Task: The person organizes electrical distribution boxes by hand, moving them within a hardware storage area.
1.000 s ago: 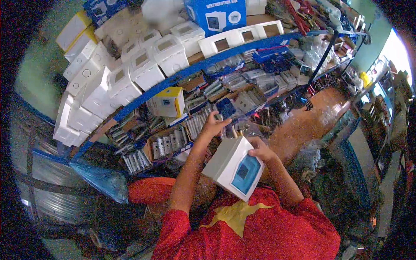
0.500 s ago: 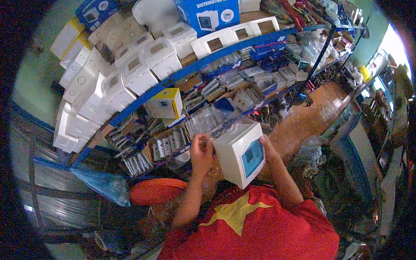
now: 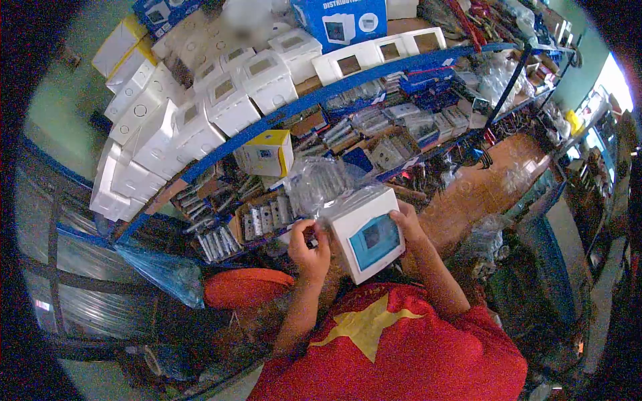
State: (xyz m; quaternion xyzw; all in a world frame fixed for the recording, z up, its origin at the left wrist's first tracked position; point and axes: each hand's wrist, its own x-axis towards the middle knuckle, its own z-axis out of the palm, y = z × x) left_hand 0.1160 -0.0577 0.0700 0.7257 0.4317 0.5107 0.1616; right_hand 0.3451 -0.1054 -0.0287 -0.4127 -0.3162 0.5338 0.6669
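Note:
A white distribution box (image 3: 369, 234) with a blue see-through front window is in front of my chest, tilted, its window turned up towards me. My right hand (image 3: 409, 226) grips its right edge, the thumb on the front. My left hand (image 3: 309, 250) is beside the box's left side, thumb and fingers curled into a pinch. What sits between those fingertips, if anything, I cannot make out. Clear plastic film (image 3: 324, 180) bulges behind and over the top of the box, close to the left fingertips.
A blue-edged shelf (image 3: 267, 121) carries several white boxes (image 3: 227, 100) and a blue carton (image 3: 344, 25). Below it are trays of packed switch-like parts (image 3: 267, 217) and a yellow-white carton (image 3: 264, 154). A red round lid or stool (image 3: 247, 287) is at lower left.
The box has turned so its blue window faces me more. The clear film now bulges up behind it. My left hand has moved slightly lower, its fingers in a clearer pinch.

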